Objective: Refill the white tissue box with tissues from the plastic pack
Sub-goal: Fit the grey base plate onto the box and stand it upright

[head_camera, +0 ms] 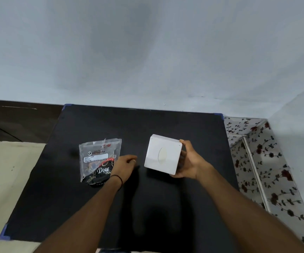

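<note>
A white square tissue box (163, 154) with an oval slot on its face is tilted toward me over the black table (193, 128). My right hand (189, 161) grips its right side, thumb at the top corner and fingers under the lower edge. The clear plastic tissue pack (97, 157), printed with "Dove" lettering, lies flat on the table to the left. My left hand (124, 164) hovers by the pack's right edge with loosely curled fingers; whether it touches the pack is unclear. It holds nothing.
The black table stands against a pale wall. A floral-patterned surface (260, 157) runs along the table's right side. Light floor (10, 170) and a dark skirting lie to the left.
</note>
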